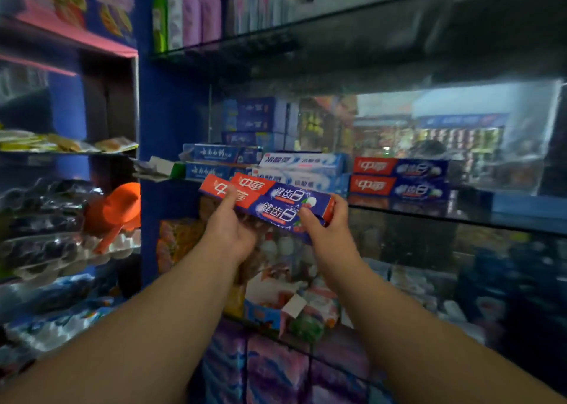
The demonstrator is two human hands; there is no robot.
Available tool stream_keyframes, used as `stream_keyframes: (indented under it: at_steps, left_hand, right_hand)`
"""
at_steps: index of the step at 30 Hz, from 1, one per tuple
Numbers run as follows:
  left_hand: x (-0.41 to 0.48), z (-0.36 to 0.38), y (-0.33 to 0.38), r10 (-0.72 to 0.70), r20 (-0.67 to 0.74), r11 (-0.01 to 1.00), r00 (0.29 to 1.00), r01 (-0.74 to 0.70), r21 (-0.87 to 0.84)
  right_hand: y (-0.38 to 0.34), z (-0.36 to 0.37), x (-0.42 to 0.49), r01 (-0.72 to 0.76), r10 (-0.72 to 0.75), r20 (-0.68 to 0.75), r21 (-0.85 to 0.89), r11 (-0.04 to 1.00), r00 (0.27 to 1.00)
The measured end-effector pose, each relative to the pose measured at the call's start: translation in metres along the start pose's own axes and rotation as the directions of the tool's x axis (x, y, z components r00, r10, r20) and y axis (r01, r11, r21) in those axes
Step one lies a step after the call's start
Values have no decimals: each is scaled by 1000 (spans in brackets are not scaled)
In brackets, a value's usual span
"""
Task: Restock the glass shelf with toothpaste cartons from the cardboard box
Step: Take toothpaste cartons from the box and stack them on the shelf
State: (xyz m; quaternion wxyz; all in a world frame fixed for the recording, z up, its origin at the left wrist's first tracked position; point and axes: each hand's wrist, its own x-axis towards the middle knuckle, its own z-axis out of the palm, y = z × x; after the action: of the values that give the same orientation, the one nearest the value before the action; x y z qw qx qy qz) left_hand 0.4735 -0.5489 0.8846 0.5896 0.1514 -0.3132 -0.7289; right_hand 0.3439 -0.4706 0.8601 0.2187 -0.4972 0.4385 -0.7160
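Holding a pair of long red-and-blue cardboard toothpaste cartons (277,202) between both hands, we have them side by side and tilted, red ends up toward ten o'clock and blue ends down toward four o'clock. Our left hand (228,230) grips the red ends, thumb pressed on top, the other fingers tucked underneath and mostly hidden. Our right hand (326,224) grips the blue ends, thumb on the front face and fingers wrapped round the end flaps. The pair sits just before the front edge of the clear glass shelf (466,212). On that shelf, at two o'clock from the held pair, two matching red-and-blue cartons (399,176) lie stacked flat. At twelve o'clock sit white-and-blue toothpaste cartons (302,164), with dark blue cartons (214,161) beside them at eleven o'clock. An orange plastic scoop (118,208) rests at nine o'clock on the neighbouring rack.
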Motion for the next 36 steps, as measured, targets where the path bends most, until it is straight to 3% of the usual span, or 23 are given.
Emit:
stream_keyframes:
  at_steps: [4,8,13,17,19,22,23,25,27,30,34,35,36]
  left_hand:
    - [20,31,7,-14,71,999,997,16,-41]
    - [26,73,-10,-31,186,996,982,47,-82]
    - [45,115,-50,-118,285,988,951,83,134]
    - [67,132,-86,-87,334,930,938,-44,366]
    - [78,134,-96,-24,308,773,951,-178,609]
    - [86,140,-101,108,281,322,954,-301,898]
    - [87,145,-102,110,271,241,956,-290,926]
    - [88,154,-105,81,274,178,958,-284,942]
    - [92,160,-109,45,279,164,959,-282,945]
    - [99,161,-110,-18,278,202,960,-268,942]
    - [106,157,-108,-128,275,455,953,-190,870]
    - [106,155,-107,-164,298,477,940,-189,858]
    - [105,154,-106,-186,327,438,927,-219,872]
  right_hand:
    - [-33,-47,16,18,-17,25,-43,999,1000]
    - [-56,-96,37,55,-60,-40,-118,992,997]
    - [-74,-160,62,3,-20,-145,-116,993,989]
    - [-77,-199,86,-48,23,-195,-125,991,981]
    - [-77,-209,96,-100,70,-188,-157,983,980]
    - [-74,-216,110,-228,183,-224,-193,954,957]
    - [-73,-217,115,-266,215,-256,-186,946,943]
    - [-71,-218,124,-332,273,-315,-152,931,909]
    - [-68,-218,131,-387,310,-360,-163,908,880]
    - [-62,-221,141,-422,265,-424,-336,842,866]
    - [-63,-221,146,-351,116,-488,-424,835,865]
    - [-64,-220,146,-351,127,-484,-405,844,866]
    - [-64,-218,144,-359,154,-463,-396,845,873]
